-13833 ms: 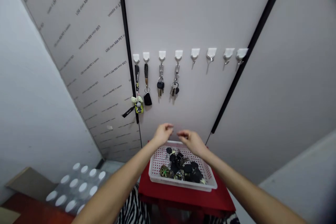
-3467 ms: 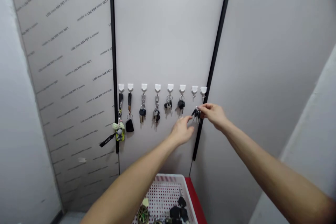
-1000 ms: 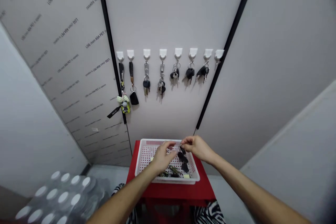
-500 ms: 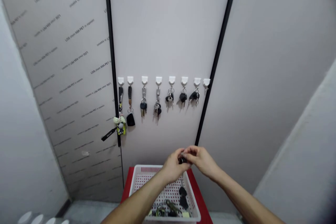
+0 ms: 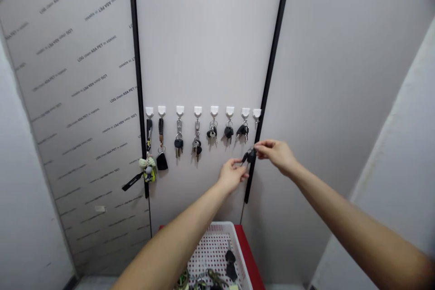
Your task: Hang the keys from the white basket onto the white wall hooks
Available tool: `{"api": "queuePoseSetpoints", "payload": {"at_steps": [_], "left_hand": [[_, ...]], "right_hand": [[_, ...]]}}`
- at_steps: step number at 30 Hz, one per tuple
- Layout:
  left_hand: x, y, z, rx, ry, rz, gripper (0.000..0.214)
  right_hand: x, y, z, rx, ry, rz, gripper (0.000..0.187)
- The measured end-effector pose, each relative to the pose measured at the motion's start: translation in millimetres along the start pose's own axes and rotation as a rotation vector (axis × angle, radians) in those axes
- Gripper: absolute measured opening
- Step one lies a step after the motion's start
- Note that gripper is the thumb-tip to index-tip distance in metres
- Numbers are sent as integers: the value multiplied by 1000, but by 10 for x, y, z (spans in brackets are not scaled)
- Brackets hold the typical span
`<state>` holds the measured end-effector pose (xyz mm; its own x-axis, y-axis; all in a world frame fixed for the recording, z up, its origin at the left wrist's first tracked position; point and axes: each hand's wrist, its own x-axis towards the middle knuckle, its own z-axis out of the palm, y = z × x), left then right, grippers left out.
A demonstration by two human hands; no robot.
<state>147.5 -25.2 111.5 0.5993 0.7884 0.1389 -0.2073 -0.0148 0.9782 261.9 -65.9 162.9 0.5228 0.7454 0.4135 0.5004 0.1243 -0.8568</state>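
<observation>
White plastic nearest, pierced all over: a basket, cut off by the bottom edge, over a red stand. Crossed on the left by the left forearm. Holds black-headed keys near the right side and, lower down, a greenish round piece beside a brass-coloured piece. Beyond and higher, a key bunch in mid-air, below the rightmost hook and apart from it. Pinched at its upper right by the right hand, thumb and fingertips together. At its lower left, the left hand, thumb and fingers only narrowly apart; impossible to make out whether touching a key or gripping one. Farther back, a row of white hooks on a pale panel between two black strips. Hanging there, left to right: a dark strap with a yellow-green charm and a black tag; a braided strap with a black fob; two key sets on metal clasps; three key clusters on rings. At far left, a grey panel with slanting printed lettering.
</observation>
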Motion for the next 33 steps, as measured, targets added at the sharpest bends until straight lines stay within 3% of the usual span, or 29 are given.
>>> {"api": "queuePoseSetpoints", "payload": {"at_steps": [5,10,14,20,24,29,31,33], "left_hand": [[277,355,278,42,-19,154,33],[522,387,445,302,5,243,40],[613,328,441,412,43,266,44],[543,276,323,498,44,252,44],[457,132,258,518,22,209,41],[230,-216,68,454,-93,161,37],[104,-402,-85,392,-125,101,35],[-18,-612,-273,317,-103,23,33]], "right_hand": [[390,-255,-190,-78,149,-46,2],[584,-316,-225,-383,220,-94,6],[714,-307,-191,-522,247,-120,14],[806,-221,-154,-668,261,-183,17],[733,-141,-143,-667,272,-211,19],[468,63,-111,-511,342,-217,25],[278,233,-30,-429,289,-182,25],[41,458,122,-339,124,-138,23]]}}
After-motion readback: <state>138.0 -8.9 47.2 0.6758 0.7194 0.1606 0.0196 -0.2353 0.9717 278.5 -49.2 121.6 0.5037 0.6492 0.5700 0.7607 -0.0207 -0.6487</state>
